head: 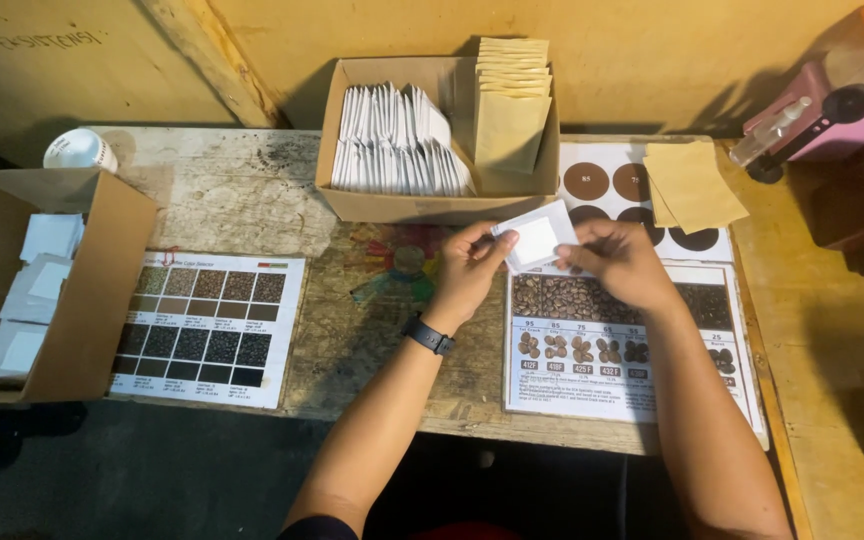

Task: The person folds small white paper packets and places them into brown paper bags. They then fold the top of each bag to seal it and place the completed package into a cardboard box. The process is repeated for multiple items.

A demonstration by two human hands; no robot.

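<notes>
My left hand (469, 268) and my right hand (614, 261) together hold a small white paper sachet (536, 236) above the wooden table (242, 190). Each hand pinches one side of it. A black watch sits on my left wrist. Just behind the hands stands an open cardboard box (352, 205) packed with many upright white sachets (397, 140) and a row of tan envelopes (512, 100).
Another cardboard box (102, 290) at the left holds loose white sachets. Printed charts of coffee beans (207, 325) lie on the table, one under my hands. A few tan envelopes (692, 185) lie at the right. A pink machine (832, 110) stands at far right, a white cup (80, 150) at back left.
</notes>
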